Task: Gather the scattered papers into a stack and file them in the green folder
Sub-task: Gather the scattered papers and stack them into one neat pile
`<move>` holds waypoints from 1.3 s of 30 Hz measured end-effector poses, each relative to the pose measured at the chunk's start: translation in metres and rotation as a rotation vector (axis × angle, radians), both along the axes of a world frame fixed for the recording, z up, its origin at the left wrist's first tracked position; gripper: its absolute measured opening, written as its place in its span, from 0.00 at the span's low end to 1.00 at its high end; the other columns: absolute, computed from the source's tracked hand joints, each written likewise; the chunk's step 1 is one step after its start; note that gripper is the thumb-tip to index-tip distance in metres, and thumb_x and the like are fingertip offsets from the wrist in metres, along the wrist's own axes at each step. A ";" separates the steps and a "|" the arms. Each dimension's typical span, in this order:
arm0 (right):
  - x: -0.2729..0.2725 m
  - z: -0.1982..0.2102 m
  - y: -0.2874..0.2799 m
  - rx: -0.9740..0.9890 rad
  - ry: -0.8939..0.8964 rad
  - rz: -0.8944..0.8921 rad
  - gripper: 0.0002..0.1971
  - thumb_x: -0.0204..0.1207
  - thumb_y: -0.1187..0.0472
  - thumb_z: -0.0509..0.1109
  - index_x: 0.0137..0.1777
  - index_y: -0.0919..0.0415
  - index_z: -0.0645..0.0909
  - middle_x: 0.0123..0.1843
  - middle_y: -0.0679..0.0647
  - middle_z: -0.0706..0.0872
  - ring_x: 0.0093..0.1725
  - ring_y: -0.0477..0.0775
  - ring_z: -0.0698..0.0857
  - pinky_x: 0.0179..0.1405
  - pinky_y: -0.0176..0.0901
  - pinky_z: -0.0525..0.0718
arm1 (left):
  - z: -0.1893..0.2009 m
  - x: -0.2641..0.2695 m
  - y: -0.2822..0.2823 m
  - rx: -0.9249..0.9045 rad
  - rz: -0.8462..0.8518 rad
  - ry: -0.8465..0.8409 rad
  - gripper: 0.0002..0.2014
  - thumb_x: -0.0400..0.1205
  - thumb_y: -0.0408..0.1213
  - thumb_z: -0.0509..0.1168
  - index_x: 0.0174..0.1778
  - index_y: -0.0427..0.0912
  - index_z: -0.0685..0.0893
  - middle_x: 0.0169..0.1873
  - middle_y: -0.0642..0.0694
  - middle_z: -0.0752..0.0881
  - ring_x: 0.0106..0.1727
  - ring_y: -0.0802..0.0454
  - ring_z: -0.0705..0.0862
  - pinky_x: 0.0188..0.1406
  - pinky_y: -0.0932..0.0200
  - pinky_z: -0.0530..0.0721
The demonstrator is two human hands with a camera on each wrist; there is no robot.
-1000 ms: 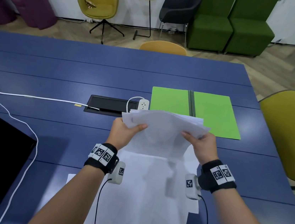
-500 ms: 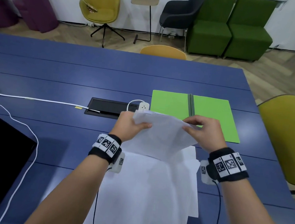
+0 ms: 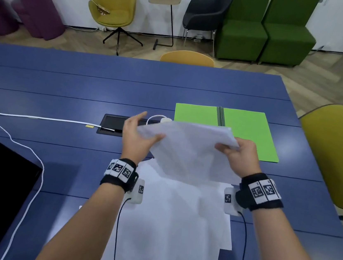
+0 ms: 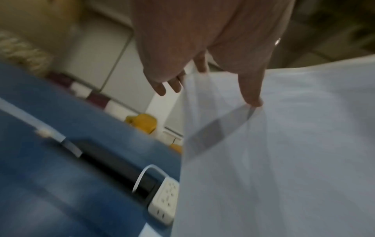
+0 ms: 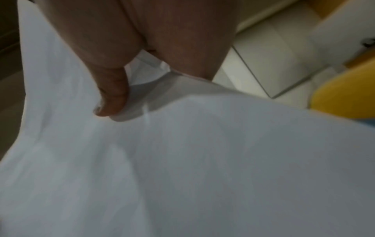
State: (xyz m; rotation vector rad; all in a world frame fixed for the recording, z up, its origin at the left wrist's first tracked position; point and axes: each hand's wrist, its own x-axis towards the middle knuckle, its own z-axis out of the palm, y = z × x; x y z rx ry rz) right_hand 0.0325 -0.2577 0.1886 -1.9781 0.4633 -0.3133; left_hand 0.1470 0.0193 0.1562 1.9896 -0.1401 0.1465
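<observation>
Papers sit mid-frame in my head view, a thin white sheaf held up off the table, with more loose sheets fanned beneath them toward the bottom edge. My left hand pinches the sheaf's left corner, thumb on top; my right hand pinches the right edge. Only the left wrist view shows the other left fingers spread loose behind the paper, plus a white power strip beside a dark hatch (blurred there). The right wrist view shows just the thumb pressing a curled, limp sheet corner. Right of centre in the head view, the folder lies open and flat, bright green, its lower left hidden by the sheaf. The table is matte blue planks; a white cable runs along it at left. Yellow, dark and green chairs line the white wall at the top, on wood flooring.
</observation>
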 end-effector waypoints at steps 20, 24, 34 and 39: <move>-0.060 -0.067 -0.020 0.539 -0.067 -0.123 0.13 0.68 0.74 0.79 0.50 0.60 0.88 0.44 0.46 0.93 0.44 0.46 0.91 0.47 0.37 0.88 | -0.048 -0.047 0.004 -0.177 -0.267 0.437 0.14 0.69 0.32 0.85 0.47 0.45 0.91 0.45 0.52 0.94 0.47 0.60 0.93 0.47 0.65 0.88; -0.076 -0.094 -0.012 0.517 0.150 -0.105 0.11 0.65 0.72 0.82 0.47 0.63 0.88 0.41 0.48 0.93 0.39 0.45 0.91 0.39 0.33 0.86 | -0.076 -0.061 0.009 -0.097 -0.320 0.528 0.16 0.69 0.36 0.86 0.50 0.43 0.93 0.48 0.50 0.95 0.51 0.53 0.93 0.55 0.55 0.89; -0.061 -0.081 -0.013 0.484 0.017 -0.178 0.12 0.66 0.76 0.81 0.49 0.68 0.87 0.41 0.50 0.91 0.35 0.39 0.89 0.36 0.27 0.84 | -0.057 -0.051 0.001 -0.239 -0.196 0.440 0.12 0.72 0.34 0.84 0.50 0.41 0.93 0.45 0.50 0.95 0.49 0.54 0.93 0.51 0.59 0.90; -0.064 -0.102 -0.014 0.478 0.151 -0.129 0.13 0.66 0.69 0.83 0.50 0.62 0.89 0.47 0.53 0.93 0.44 0.49 0.92 0.51 0.44 0.89 | -0.069 -0.054 -0.002 -0.178 -0.229 0.516 0.16 0.72 0.38 0.84 0.55 0.49 0.93 0.51 0.54 0.94 0.56 0.55 0.92 0.64 0.52 0.88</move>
